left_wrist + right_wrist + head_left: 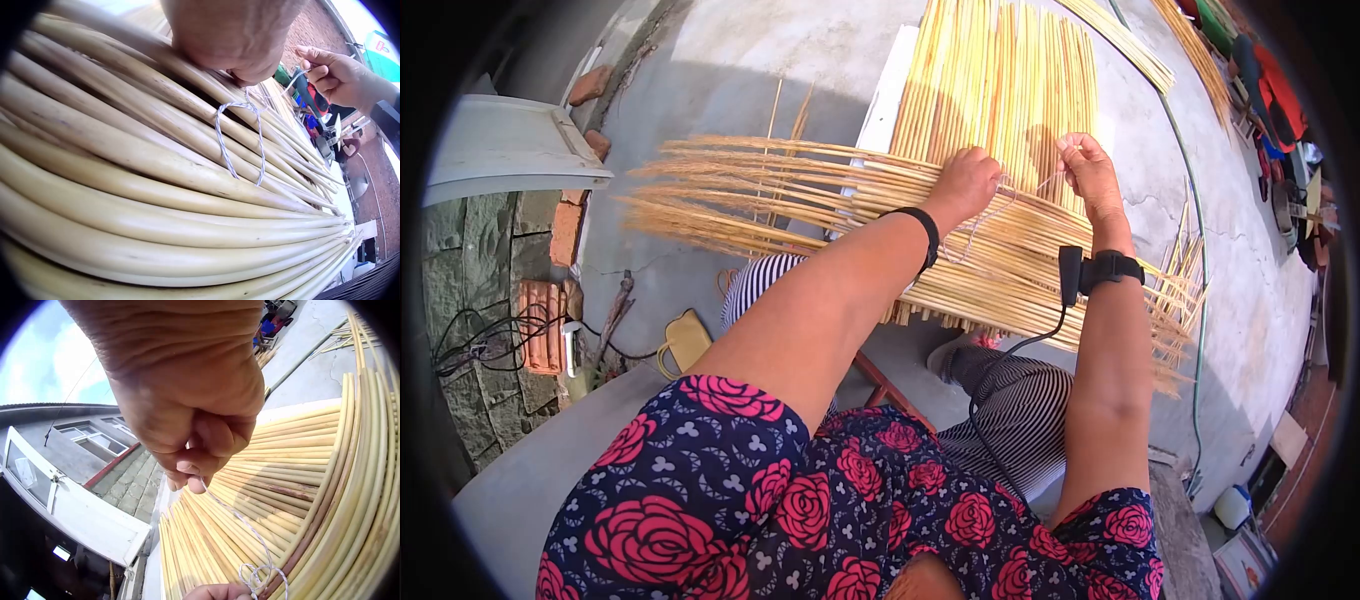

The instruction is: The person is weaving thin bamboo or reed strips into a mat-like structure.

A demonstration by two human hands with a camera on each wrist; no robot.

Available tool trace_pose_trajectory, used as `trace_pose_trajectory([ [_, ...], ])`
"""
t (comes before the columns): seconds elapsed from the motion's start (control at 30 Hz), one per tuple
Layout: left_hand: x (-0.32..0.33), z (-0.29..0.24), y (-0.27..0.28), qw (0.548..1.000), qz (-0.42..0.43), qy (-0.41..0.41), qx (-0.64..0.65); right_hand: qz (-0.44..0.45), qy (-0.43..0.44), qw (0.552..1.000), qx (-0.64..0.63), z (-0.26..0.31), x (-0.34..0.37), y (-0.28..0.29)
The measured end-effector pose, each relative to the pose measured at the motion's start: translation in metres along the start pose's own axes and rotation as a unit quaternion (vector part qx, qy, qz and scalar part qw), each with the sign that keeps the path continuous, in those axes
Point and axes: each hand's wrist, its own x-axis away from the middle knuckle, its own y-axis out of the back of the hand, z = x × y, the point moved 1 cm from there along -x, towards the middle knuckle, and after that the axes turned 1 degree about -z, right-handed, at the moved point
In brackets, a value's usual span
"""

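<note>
Both hands are seen over a layer of lengthwise stalks, by whose left edge a strip of white board is exposed. Cross stalks are laid over the near end of this layer; their feathery heads are extended well past the board's left edge. A twisted white string is looped on top of the cross stalks, near their far edge. Its free length is pinched between the thumb and fingers of the right hand, raised to the right of the loop. The left hand is set against the cross stalks, just beside the loop, fingers bent downward; whether string or stalk is grasped cannot be told, the fingertips being hidden. A hose is stretched along the concrete floor, beyond the layer's right edge.
</note>
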Motion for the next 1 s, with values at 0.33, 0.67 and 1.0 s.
trace_pose_trajectory([
  [0.33,-0.001,0.000,0.001,1.000,-0.002,0.003,0.009,0.061,-0.116,0.969,0.210,-0.039,-0.001,-0.041],
  [0.67,0.000,0.000,0.001,1.000,-0.015,-0.021,-0.003,0.098,-0.118,0.985,-0.074,-0.051,-0.020,-0.039],
  [1.0,0.004,-0.001,0.005,0.999,-0.003,-0.047,0.005,0.012,0.042,0.803,-0.594,0.028,-0.027,0.013],
])
